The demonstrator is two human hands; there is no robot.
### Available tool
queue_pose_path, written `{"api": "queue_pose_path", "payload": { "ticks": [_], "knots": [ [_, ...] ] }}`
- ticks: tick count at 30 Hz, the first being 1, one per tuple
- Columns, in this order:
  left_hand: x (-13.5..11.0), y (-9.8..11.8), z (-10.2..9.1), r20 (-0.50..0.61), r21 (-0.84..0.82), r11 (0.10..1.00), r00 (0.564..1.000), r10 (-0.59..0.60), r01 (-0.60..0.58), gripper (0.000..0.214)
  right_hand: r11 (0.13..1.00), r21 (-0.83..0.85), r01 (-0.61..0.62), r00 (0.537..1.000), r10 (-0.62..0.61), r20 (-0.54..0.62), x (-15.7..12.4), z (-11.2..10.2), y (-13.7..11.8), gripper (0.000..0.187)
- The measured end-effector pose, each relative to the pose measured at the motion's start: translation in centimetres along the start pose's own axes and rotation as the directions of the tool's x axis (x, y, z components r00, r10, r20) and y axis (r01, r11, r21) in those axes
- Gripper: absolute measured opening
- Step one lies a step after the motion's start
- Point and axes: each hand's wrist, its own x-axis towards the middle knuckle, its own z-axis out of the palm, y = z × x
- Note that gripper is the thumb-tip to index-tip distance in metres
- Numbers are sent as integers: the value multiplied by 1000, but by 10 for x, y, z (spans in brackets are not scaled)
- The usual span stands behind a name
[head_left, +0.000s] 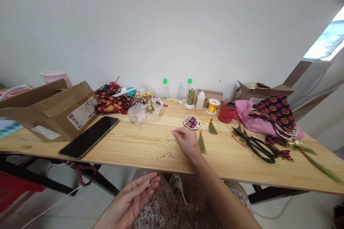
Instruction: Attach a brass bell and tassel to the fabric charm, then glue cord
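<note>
The tiny round gold-coloured bead (149, 186) cradled in the loosely half-curled left hand (137, 193) could roll off if that palm tilts, while the right hand (186, 141), farther forward, pinches what looks like fine red thread (173, 132).

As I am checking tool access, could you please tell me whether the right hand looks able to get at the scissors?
Probably yes: the scissors lie uncovered on the table, handles toward the near edge, with just one flat-lying tassel between them and the right hand.
</note>
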Motion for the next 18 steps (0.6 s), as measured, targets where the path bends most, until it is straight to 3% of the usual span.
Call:
{"api": "queue_pose_path", "payload": {
  "ticks": [6,12,18],
  "knots": [
    [-1,51,8,-104,1,987,982,160,-161,24,999,15,29,999,-29,-16,8,-9,-10,18],
    [22,109,32,54,-23,958,957,285,-284,25,978,-9,207,974,-205,98,51,-18,-23,15],
    [43,132,50,78,-17,959,956,284,-284,47,945,-62,321,940,-311,139,58,-3,-4,18]
  ]
}}
